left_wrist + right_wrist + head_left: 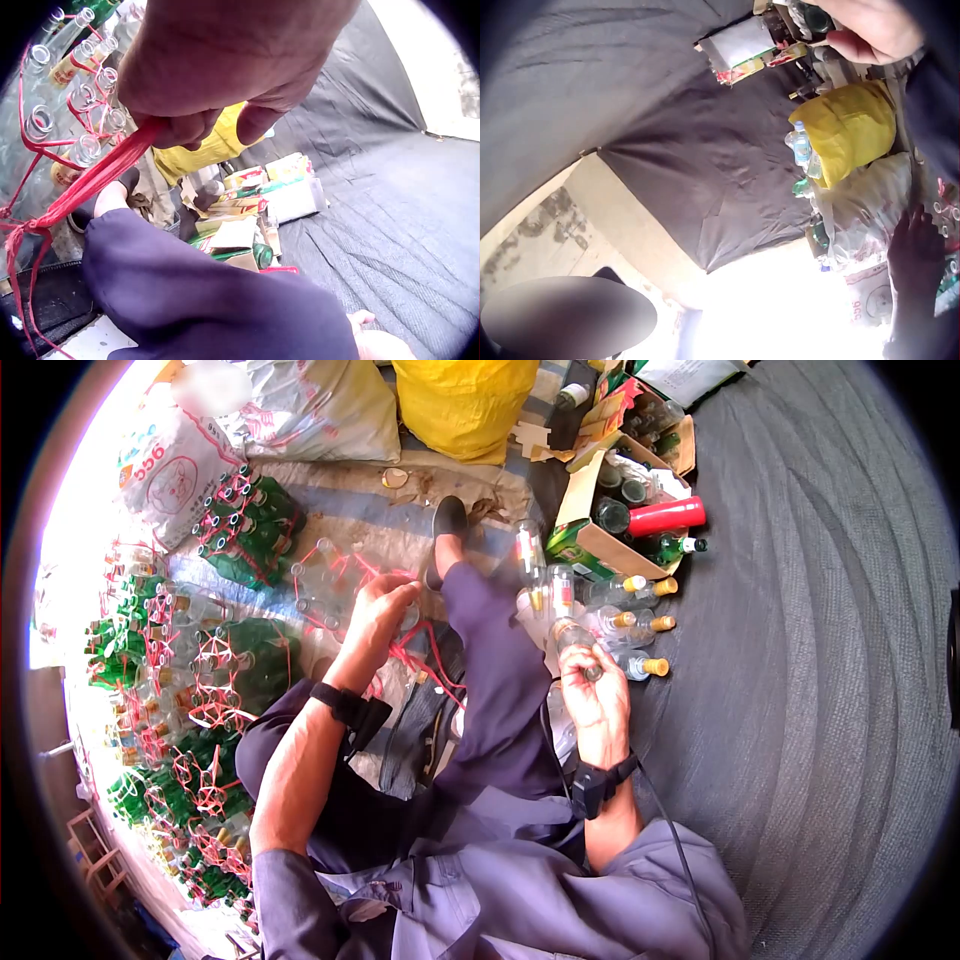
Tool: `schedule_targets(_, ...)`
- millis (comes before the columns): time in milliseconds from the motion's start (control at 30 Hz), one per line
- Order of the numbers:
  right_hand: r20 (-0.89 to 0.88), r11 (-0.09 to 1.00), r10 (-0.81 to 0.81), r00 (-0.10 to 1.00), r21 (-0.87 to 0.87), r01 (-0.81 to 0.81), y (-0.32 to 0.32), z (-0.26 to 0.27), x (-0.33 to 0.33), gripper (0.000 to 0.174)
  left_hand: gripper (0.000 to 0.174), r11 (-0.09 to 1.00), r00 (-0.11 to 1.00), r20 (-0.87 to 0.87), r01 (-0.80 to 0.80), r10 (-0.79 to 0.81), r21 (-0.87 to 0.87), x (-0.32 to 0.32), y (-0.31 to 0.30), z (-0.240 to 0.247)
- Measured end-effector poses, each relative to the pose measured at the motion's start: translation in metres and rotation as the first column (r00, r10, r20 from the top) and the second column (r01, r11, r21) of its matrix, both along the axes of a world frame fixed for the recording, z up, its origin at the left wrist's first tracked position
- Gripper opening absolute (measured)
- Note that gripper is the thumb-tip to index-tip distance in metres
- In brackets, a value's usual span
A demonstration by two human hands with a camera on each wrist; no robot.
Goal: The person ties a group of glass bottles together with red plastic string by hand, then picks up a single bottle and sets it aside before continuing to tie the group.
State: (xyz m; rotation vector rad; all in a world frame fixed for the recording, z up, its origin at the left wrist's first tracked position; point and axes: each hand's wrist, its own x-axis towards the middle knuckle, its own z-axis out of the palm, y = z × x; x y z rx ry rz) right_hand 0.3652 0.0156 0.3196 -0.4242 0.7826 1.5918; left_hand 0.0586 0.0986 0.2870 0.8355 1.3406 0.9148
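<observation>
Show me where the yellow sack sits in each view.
Head: yellow sack top centre, beyond the foot.
Left wrist: sack mid-frame, under the left hand gripping red string.
Right wrist: sack right of centre, below the right hand holding a bottle.
Shared landmark: the grey mat.

Only one bit of print can really be read: red digits, seen as something like "556" in the head view, are stamped on the white sack (195,455) at the top left, next to a round red emblem (168,492). The same sack (870,292) is caught in the right wrist view, but the digits are blurred there. Labels on the bundled bottles (67,71) and print on the cardboard box (615,548) can't be made out.
</observation>
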Motion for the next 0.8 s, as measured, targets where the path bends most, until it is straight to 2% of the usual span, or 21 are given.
schedule_targets(67, -0.066, 0.998, -0.063, 0.996, -0.01, 0.062, 0.006, -0.013, 0.006, 0.019, 0.035, 1.0, 1.0, -0.003, 0.002, -0.002, -0.009, 0.0, 0.003, -0.001)
schedule_targets(167, 0.009, 0.998, -0.028, 1.0, 0.056, 0.027, -0.004, -0.031, 0.022, 0.019, 0.035, 1.0, 1.0, -0.009, 0.003, -0.003, -0.02, 0.0, 0.001, -0.001)
schedule_targets(233, -0.019, 0.999, -0.04, 0.999, 0.029, 0.041, -0.016, -0.031, 0.029, 0.016, 0.035, 1.0, 1.0, -0.006, 0.003, -0.004, -0.02, -0.001, 0.0, -0.009)
schedule_targets(300, 0.165, 0.991, -0.047, 0.985, -0.112, 0.066, -0.028, -0.026, 0.033, 0.009, 0.034, 0.974, 0.984, -0.136, 0.14, -0.117, 0.178, -0.008, -0.001, -0.02)
schedule_targets(333, 0.345, 0.988, -0.015, 0.938, -0.137, 0.067, -0.034, -0.037, 0.037, 0.009, 0.033, 0.968, 0.984, -0.133, 0.145, -0.12, 0.203, -0.007, -0.001, -0.023)
schedule_targets(367, 0.343, 0.987, -0.011, 0.939, -0.145, 0.065, -0.04, -0.04, 0.04, 0.009, 0.033, 0.97, 0.984, -0.134, 0.144, -0.119, 0.195, -0.007, -0.001, -0.026)
schedule_targets(433, 0.471, 0.962, -0.002, 0.882, -0.241, 0.131, -0.049, -0.037, 0.04, 0.009, 0.033, 0.968, 0.987, -0.123, 0.129, -0.104, 0.216, -0.006, -0.001, -0.027)
schedule_targets(500, 0.467, 0.964, -0.004, 0.884, -0.233, 0.128, -0.062, -0.044, 0.049, 0.009, 0.032, 0.965, 0.987, -0.123, 0.126, -0.1, 0.228, -0.006, -0.001, -0.027)
schedule_targets(633, 0.394, 0.93, 0.002, 0.919, -0.339, 0.143, -0.079, -0.043, 0.062, 0.009, 0.031, 0.968, 0.982, -0.144, 0.15, -0.122, 0.201, -0.006, -0.002, -0.028)
schedule_targets(733, 0.264, 0.892, 0.001, 0.965, -0.436, 0.118, -0.09, -0.061, 0.078, 0.013, 0.032, 0.973, 0.984, -0.133, 0.144, -0.121, 0.179, -0.006, -0.002, -0.028)
schedule_targets(800, 0.276, 0.905, 0.026, 0.961, -0.416, 0.095, -0.096, -0.066, 0.083, 0.013, 0.033, 0.965, 0.981, -0.138, 0.162, -0.135, 0.207, -0.004, -0.002, -0.025)
